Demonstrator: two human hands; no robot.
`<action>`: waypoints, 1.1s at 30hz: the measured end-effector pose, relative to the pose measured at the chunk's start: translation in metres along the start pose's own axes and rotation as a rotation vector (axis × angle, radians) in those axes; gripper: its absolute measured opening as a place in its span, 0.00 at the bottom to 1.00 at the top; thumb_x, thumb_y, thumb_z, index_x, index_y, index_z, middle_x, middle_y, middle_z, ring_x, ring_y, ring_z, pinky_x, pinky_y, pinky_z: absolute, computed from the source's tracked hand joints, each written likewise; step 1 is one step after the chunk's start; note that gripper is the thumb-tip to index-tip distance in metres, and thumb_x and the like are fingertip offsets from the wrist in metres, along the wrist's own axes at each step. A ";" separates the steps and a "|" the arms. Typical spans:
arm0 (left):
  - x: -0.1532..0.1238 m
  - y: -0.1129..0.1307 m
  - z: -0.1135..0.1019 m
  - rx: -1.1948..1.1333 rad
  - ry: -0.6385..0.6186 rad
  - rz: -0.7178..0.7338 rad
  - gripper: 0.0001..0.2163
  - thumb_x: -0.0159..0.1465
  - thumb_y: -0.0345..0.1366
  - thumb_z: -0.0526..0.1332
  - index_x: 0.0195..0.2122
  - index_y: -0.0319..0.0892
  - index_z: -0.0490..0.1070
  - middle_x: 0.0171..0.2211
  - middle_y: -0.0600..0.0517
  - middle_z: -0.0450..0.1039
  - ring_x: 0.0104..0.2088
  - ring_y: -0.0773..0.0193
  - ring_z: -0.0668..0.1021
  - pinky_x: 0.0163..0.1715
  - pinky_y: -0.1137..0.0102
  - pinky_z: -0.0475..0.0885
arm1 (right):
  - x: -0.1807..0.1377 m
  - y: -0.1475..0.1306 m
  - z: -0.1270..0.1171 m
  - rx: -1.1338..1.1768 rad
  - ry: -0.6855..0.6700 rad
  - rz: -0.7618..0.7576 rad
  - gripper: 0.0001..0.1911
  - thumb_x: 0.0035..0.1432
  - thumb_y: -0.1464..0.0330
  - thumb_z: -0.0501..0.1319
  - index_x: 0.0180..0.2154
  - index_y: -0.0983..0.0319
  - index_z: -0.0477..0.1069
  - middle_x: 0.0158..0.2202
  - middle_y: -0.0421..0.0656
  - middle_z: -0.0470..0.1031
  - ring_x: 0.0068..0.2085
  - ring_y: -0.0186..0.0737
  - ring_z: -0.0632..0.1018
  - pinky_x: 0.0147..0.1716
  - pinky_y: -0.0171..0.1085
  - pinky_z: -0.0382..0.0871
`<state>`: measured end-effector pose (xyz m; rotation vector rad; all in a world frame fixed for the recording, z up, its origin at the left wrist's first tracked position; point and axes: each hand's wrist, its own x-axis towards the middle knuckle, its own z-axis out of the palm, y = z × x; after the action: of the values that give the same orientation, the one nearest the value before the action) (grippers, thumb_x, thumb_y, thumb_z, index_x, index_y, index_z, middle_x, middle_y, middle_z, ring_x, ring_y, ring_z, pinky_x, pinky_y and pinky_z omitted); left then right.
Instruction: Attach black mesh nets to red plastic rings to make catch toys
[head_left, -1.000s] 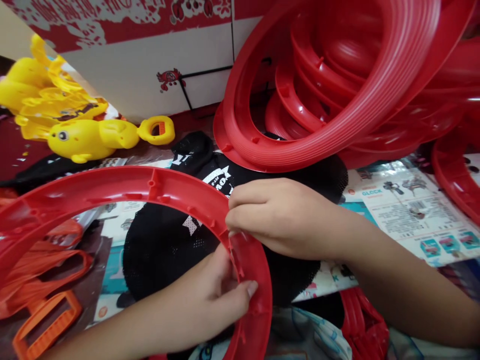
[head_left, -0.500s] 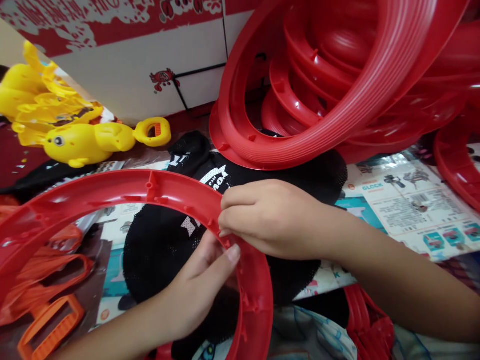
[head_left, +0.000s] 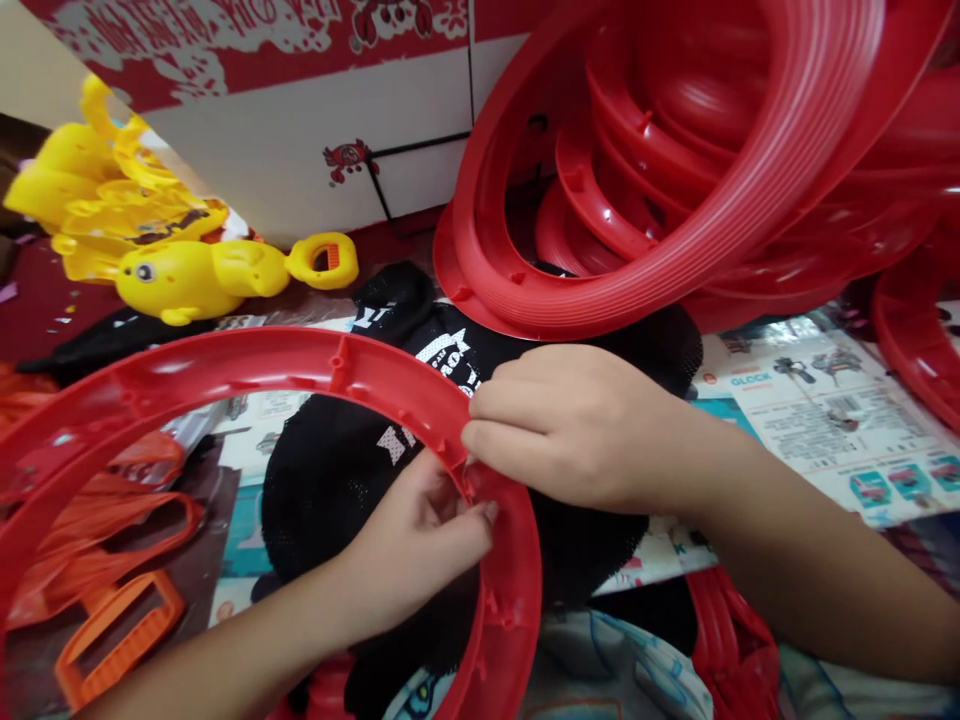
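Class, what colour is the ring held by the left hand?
The ring is red, best seen in the head view.

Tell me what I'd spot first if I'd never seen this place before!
Probably the big red ring up front, with the left hand gripping it and the right hand curled against it just above. Next comes the heap of more red rings at the upper right. Then the bright yellow toy with a round eye, over on the left.

"GLOCK" (head_left: 751, 380) on printed card (head_left: 806, 430), white lettering (head_left: 448, 360) (not fully legible) on black cloth (head_left: 319, 490), crab emblem (head_left: 346, 160) on white carton (head_left: 277, 150)
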<state>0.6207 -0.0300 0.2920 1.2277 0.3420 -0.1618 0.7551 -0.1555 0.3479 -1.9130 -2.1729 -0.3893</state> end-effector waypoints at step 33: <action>-0.015 0.007 0.003 0.003 -0.294 -0.332 0.19 0.59 0.30 0.64 0.49 0.44 0.60 0.34 0.54 0.69 0.32 0.70 0.72 0.31 0.75 0.69 | 0.004 0.006 -0.003 0.395 -0.270 0.141 0.06 0.61 0.76 0.60 0.32 0.66 0.73 0.32 0.40 0.72 0.30 0.33 0.68 0.27 0.32 0.58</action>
<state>0.6092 -0.0317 0.3042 1.1246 0.2862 -0.6221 0.7601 -0.1523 0.3525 -1.9557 -2.0505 0.3199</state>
